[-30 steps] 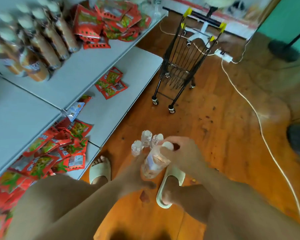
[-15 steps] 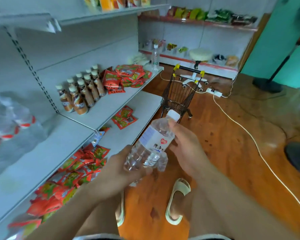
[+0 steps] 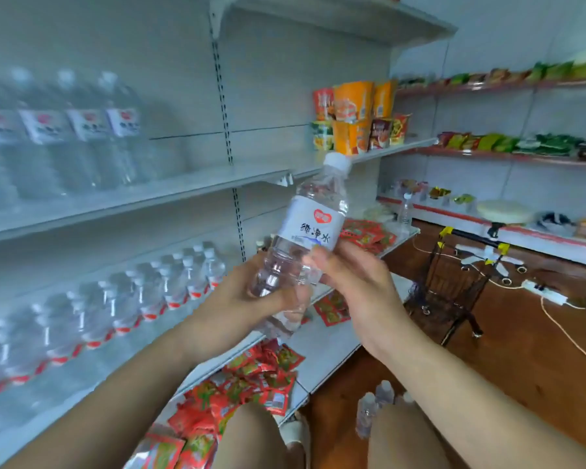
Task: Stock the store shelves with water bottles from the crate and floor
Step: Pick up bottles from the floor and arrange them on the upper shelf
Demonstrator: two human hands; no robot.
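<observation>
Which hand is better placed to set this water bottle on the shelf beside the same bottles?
Probably the left hand: it grips the water bottle around its lower body and is nearer the shelf. The right hand holds the far side.

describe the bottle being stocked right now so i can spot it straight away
Find the white shelving on the left, lined with bottle rows. In front of it, mid-frame, the left hand and right hand hold one bottle. Unlike the upright rows, it is off the shelf and tilted, white cap pointing up and right.
</observation>
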